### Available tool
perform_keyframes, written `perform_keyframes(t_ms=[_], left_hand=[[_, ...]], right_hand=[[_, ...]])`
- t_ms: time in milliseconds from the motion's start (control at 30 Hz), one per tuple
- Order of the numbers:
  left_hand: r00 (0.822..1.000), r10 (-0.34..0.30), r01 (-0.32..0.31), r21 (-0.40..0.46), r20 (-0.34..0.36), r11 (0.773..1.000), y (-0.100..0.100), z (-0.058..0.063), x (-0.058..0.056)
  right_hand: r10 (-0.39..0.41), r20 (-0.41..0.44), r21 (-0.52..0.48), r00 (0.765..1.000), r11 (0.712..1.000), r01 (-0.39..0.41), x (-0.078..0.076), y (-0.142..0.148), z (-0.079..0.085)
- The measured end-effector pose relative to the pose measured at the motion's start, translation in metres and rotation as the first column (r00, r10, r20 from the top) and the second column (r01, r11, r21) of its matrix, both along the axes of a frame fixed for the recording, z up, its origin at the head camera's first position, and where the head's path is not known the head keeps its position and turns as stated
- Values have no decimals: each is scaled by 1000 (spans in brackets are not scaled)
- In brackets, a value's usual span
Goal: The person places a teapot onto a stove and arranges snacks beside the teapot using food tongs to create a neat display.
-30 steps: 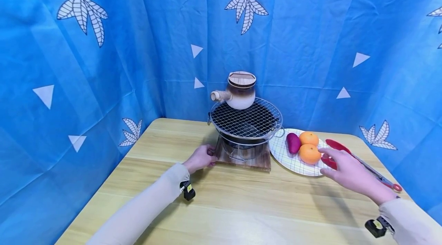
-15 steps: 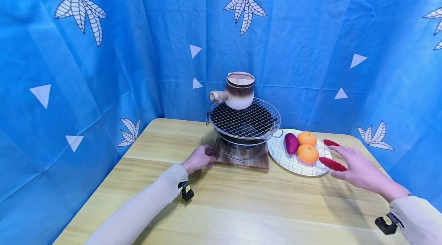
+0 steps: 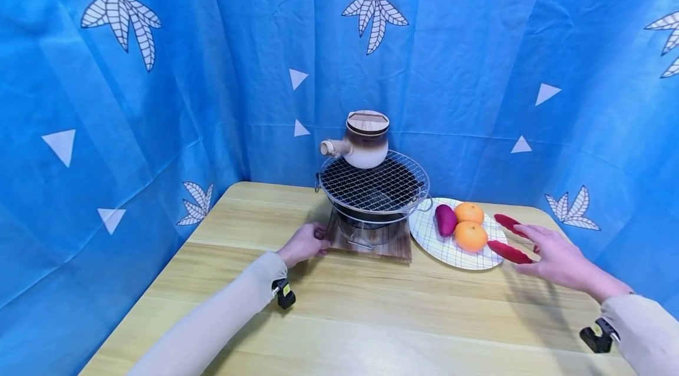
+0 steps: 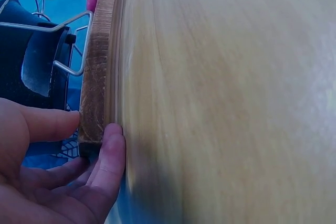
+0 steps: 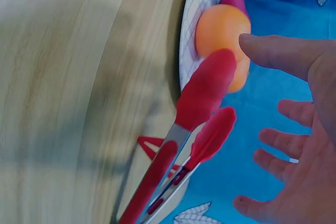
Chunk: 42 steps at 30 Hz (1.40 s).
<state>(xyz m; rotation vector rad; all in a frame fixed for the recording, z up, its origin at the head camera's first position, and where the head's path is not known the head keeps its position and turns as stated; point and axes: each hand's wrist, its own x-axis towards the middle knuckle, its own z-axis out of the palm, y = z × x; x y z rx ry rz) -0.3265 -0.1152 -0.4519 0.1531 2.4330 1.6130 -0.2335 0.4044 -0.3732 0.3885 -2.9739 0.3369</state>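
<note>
My left hand [image 3: 303,244] pinches the left front corner of a dark wooden board [image 3: 366,248], thumb on top and fingers at its edge, plainer in the left wrist view. On this board stands a round tabletop grill with a wire grate [image 3: 376,184]. My right hand [image 3: 559,261] hovers with fingers spread over red-tipped tongs [image 3: 509,251]. The right wrist view shows the tongs [image 5: 205,90] apart from the fingers, their arms spread. Left of that hand, two oranges [image 3: 471,236] and a purple sweet potato-like thing [image 3: 445,220] lie on a checked plate [image 3: 451,253].
A lidded clay pot [image 3: 367,143] with a side handle sits at the back of the grate. A blue patterned curtain [image 3: 281,99] closes off the back and sides of the light wooden table [image 3: 339,317].
My right hand has moved right, from beside the oranges to over the tongs. The left hand stays at the board's corner. The head view has turned slightly right.
</note>
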Motion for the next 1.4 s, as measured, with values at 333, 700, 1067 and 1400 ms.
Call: perform_keyframes(t_ms=[333, 700, 1067, 1400], left_hand=[[1000, 1, -1, -6, -12, 1000, 0, -3, 0], [1000, 3, -3, -7, -14, 1000, 0, -2, 2], [1000, 8, -8, 2, -6, 1000, 1, -1, 3], [1000, 17, -17, -13, -17, 1000, 1, -2, 3]], right_hand=[[-33, 41, -20, 999, 999, 34, -4, 18, -11], [-31, 60, -31, 998, 999, 33, -9, 40, -23], [-49, 111, -82, 993, 995, 58, -19, 69, -37], [-80, 161, -77, 984, 993, 93, -21, 82, -45]])
